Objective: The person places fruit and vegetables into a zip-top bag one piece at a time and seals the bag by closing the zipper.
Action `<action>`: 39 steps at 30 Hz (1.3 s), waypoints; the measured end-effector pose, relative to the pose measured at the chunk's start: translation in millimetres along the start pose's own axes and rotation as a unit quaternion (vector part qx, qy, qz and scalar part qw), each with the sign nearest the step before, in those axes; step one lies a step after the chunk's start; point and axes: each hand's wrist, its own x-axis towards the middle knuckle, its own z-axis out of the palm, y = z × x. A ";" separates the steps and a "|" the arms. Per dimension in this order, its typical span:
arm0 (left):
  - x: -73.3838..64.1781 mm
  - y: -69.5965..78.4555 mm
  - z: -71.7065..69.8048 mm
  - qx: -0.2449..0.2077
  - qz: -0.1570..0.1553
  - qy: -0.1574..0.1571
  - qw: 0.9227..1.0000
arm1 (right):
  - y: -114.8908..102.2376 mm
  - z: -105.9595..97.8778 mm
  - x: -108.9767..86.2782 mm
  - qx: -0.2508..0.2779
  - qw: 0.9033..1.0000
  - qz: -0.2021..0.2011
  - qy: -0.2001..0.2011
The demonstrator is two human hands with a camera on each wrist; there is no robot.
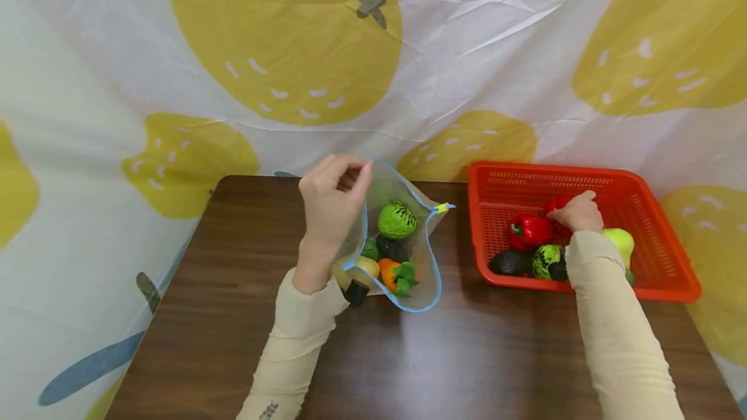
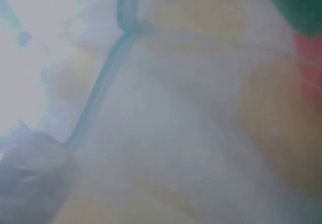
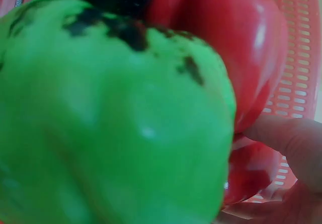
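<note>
My left hand (image 1: 335,196) pinches the upper left rim of a see-through mesh bag (image 1: 425,258) with blue edging, its mouth open. In the bag lie a green patterned round fruit (image 1: 397,220), dark and green pieces, a pale yellow one (image 1: 367,266) and an orange one (image 1: 390,275) with green leaves. The bag's edging (image 2: 100,78) shows blurred in the left wrist view. My right hand (image 1: 579,212) reaches into a red basket (image 1: 671,251), thumb and fingers around a glossy red vegetable (image 3: 249,176) beside a red bell pepper (image 1: 530,232).
The basket also holds a dark avocado (image 1: 509,263), a green and black patterned fruit (image 1: 546,262) and a yellow-green fruit (image 1: 621,243). Bag and basket stand on a brown wooden table (image 1: 233,316). A fruit-print cloth (image 1: 432,37) hangs behind it.
</note>
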 end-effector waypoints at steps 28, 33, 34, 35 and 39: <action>-35.6 5.4 16.9 -0.020 0.039 -0.086 0.995 | 6.7 -4.1 -12.0 0.073 0.996 -0.043 0.001; -31.1 5.3 18.9 -0.020 0.037 -0.071 0.997 | -8.8 -24.7 -37.8 0.148 0.983 -0.093 0.050; -31.7 5.1 19.8 -0.020 0.036 -0.073 0.997 | -12.5 -28.6 -46.3 0.167 0.979 -0.107 0.054; -32.3 5.3 20.6 -0.020 0.035 -0.075 0.996 | -16.2 -32.1 -56.4 0.193 0.972 -0.121 0.054; -35.7 6.2 24.4 -0.024 0.032 -0.083 0.996 | -29.2 -37.6 -112.8 0.392 0.892 -0.227 0.011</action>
